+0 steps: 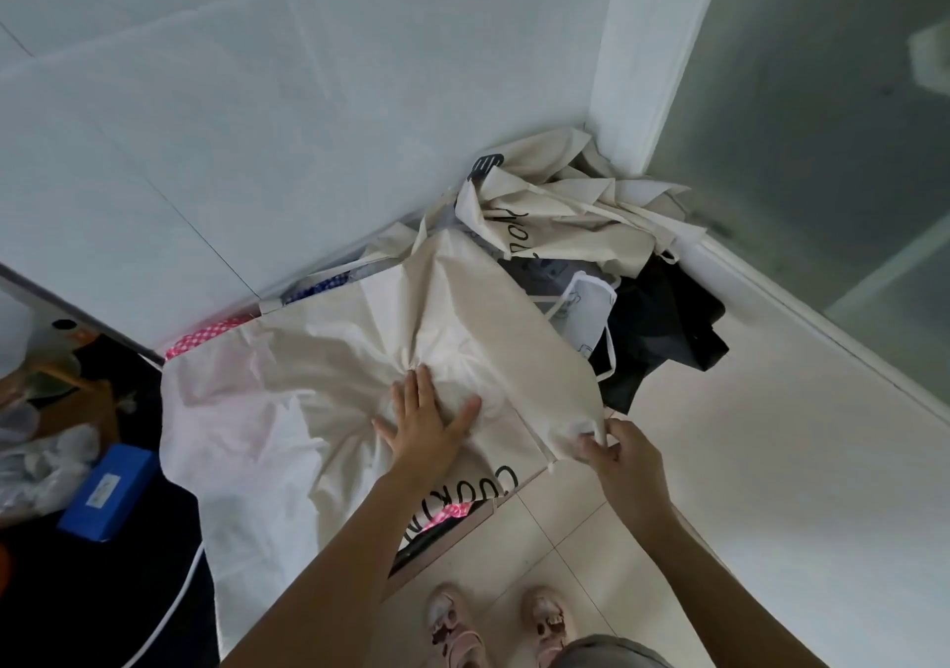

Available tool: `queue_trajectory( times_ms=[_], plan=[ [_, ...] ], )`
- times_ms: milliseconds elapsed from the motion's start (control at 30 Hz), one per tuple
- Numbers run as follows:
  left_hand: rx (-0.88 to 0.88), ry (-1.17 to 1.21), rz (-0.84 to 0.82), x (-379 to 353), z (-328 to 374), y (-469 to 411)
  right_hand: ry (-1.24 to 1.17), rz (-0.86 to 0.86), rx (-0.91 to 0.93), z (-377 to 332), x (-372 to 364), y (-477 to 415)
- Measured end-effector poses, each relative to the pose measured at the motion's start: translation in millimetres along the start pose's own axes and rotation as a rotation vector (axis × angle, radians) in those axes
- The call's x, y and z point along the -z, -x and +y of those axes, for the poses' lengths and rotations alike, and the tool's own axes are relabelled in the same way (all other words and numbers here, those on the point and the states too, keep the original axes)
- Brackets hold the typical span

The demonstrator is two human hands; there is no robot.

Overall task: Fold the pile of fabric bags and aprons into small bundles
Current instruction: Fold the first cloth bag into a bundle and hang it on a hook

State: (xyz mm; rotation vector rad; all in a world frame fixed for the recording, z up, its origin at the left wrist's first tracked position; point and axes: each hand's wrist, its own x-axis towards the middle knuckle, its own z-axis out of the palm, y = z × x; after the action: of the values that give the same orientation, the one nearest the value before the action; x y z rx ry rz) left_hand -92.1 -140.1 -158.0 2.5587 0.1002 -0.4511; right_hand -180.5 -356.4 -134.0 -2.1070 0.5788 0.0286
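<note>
A large cream fabric piece [318, 359] with black lettering lies spread over the table, hanging off its near edge. My left hand [424, 420] presses flat on its middle with fingers spread, and the cloth wrinkles around it. My right hand [617, 449] pinches the cloth's right corner at the table edge. Behind it, in the corner, is a pile of cream bags and aprons [555, 210], with a black fabric [663, 328] and a white printed bag [586, 312] beside it.
Pink checked cloth [205, 338] and blue checked cloth [318, 284] peek out along the white wall. A blue box [108, 492] and plastic wrapping lie on a dark surface at left. A white table surface [797, 462] extends right. My shoes [498, 626] stand on the tiled floor.
</note>
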Motion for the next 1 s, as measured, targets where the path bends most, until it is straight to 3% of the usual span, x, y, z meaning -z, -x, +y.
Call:
queue_trajectory(
  times_ms=[233, 467, 567, 700, 800, 867, 1000],
  plan=[
    [-0.035, 0.106, 0.116, -6, -10, 11, -0.027, -0.085, -0.021, -24, 51, -30],
    [-0.036, 0.312, 0.224, -10, -9, 16, -0.035, -0.707, 0.409, -164, 131, -37],
    [-0.038, 0.35, 0.235, -11, -9, 15, 0.034, -0.849, 0.394, -181, 151, -58],
    [-0.059, 0.311, 0.199, -11, -10, 16, 0.55, -0.767, 0.342, -142, 166, -101],
    [-0.103, 0.154, 0.14, -13, -13, 17, 0.907, -0.839, 0.185, -92, 158, -117],
    [-0.114, 0.058, 0.115, -13, -14, 16, 0.778, -0.832, 0.075, -63, 145, -120],
    [-0.117, -0.014, 0.072, -12, -14, 15, 0.309, -0.589, -0.08, -46, 112, -125]
  ],
)
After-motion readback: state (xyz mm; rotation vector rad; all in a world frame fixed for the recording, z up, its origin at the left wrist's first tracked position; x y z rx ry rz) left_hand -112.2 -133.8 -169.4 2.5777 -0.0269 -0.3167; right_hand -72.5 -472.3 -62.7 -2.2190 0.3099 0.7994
